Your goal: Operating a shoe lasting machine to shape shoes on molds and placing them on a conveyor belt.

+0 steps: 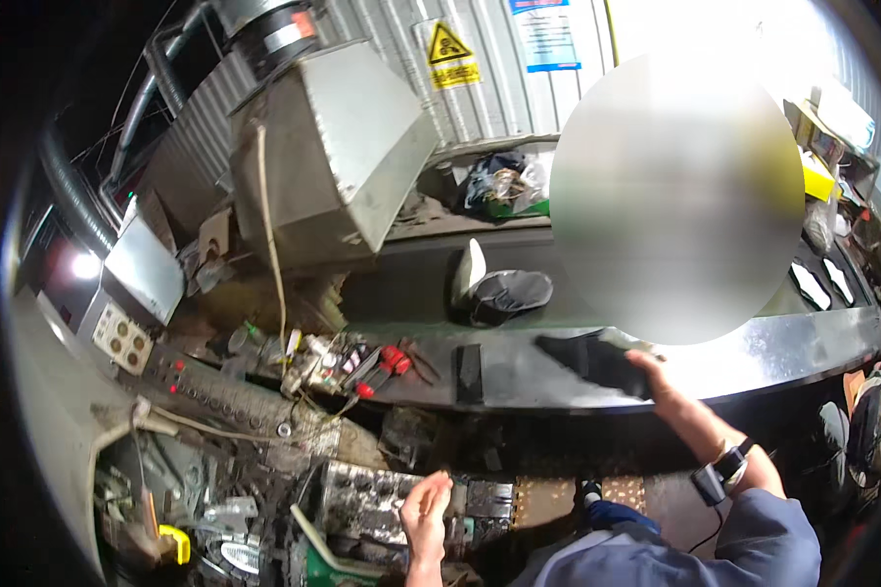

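Note:
My right hand point(648, 372) is closed on the near end of a black shoe point(592, 360), held over the metal edge of the conveyor. Motion blurs the shoe, and its pointed end reaches left. Lower down, my left hand point(428, 507) is raised beside a grimy metal machine block point(367, 504). Its fingers curve loosely, with nothing visible in them. On the dark belt point(392, 284) beyond stands a black boot point(509, 295) with a pale upright piece point(470, 269) at its left side.
Red-handled pliers point(394, 362) and small clutter lie left along the metal ledge point(519, 377), near a dark block point(469, 374). A large metal hood point(333, 147) overhangs the belt's left end. White soles point(810, 285) lie far right. A blurred round patch hides the area across the belt.

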`<state>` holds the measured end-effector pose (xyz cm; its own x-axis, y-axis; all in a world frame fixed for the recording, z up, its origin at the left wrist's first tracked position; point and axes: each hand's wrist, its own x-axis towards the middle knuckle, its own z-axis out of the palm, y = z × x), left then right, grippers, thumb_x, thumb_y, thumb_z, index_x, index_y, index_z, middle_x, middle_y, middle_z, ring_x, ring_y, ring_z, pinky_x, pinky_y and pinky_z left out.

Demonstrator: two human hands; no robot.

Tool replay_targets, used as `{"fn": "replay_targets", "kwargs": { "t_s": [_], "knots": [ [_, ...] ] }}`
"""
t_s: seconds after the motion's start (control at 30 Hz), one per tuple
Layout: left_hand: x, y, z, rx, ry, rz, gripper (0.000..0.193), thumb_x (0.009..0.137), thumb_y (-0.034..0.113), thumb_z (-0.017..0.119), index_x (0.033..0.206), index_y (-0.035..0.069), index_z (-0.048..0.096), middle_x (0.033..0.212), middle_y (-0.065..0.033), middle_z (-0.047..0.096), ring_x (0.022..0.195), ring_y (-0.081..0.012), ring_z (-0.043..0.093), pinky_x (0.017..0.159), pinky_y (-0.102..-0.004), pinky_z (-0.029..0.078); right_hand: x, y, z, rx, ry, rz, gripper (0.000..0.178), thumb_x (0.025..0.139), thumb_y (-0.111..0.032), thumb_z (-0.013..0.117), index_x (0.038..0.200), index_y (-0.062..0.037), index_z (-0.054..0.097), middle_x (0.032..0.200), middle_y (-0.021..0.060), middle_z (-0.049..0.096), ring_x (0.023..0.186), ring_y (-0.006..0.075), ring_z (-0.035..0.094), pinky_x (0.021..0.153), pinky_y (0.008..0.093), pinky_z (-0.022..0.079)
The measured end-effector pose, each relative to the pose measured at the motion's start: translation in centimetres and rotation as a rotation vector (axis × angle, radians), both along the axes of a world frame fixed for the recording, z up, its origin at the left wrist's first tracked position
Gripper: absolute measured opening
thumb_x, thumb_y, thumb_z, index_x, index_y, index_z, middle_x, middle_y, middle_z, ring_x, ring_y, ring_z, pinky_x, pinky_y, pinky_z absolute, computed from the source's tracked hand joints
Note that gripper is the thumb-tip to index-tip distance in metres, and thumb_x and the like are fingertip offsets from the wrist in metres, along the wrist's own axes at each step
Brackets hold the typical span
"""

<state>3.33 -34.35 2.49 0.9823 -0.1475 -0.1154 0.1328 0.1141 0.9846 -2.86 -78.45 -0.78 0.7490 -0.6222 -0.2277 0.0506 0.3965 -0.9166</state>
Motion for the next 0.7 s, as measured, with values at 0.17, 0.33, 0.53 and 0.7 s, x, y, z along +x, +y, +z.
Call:
{"fn": "replay_targets", "kwargs": {
  "t_s": [0.17,0.33,0.53,0.7],
  "knots": [
    [2.1,-3.9,-5.6,0.273,0.111,-0.057,0.025,0.093,0.003,0.068,0.117,-0.004,0.066,0.109,-0.0116,0.07,0.099,-0.0179,0.067,0.091,-0.03,0.054,-5.7,-23.0,-2.0,-0.478,0.165,-0.178,0.031,0.081,-0.028,0.078,0.101,-0.0048,0.072,0.088,0.0081,0.068,0.072,0.0189,0.067,0.056,0.0347,0.057],
    [4.9,-8.6,-4.6,0.47,0.17,-0.111,0.028,0.092,0.006,0.069,0.118,-0.004,0.066,0.109,-0.0111,0.07,0.099,-0.0167,0.066,0.091,-0.0288,0.051,-4.9,-32.4,0.0,-0.084,0.65,-0.715,0.105,0.074,-0.021,0.079,0.154,0.0001,0.015,0.144,0.0227,0.045,0.11,0.0313,0.063,0.088,0.0426,0.057],
    [11.4,-15.5,-3.6,0.636,-0.088,-0.231,0.031,0.089,0.014,0.075,0.115,-0.002,0.068,0.101,-0.0094,0.071,0.094,-0.0159,0.066,0.085,-0.03,0.053,-3.2,-25.8,1.4,-0.647,0.597,-0.553,0.063,0.097,-0.021,0.058,0.149,0.0013,0.033,0.128,0.0235,0.059,0.114,0.0329,0.059,0.097,0.0433,0.048],
    [22.7,-27.8,-6.2,0.94,-0.882,-0.575,0.063,0.073,0.009,0.076,0.13,-0.004,0.054,0.13,-0.026,0.056,0.124,-0.0426,0.051,0.108,-0.0479,0.04,-2.3,-15.2,-16.6,-1.887,0.608,-0.067,0.06,0.08,-0.024,0.073,0.131,-0.0017,0.05,0.088,0.0202,0.069,0.068,0.0377,0.067,0.062,0.0451,0.055]
  ]
}}
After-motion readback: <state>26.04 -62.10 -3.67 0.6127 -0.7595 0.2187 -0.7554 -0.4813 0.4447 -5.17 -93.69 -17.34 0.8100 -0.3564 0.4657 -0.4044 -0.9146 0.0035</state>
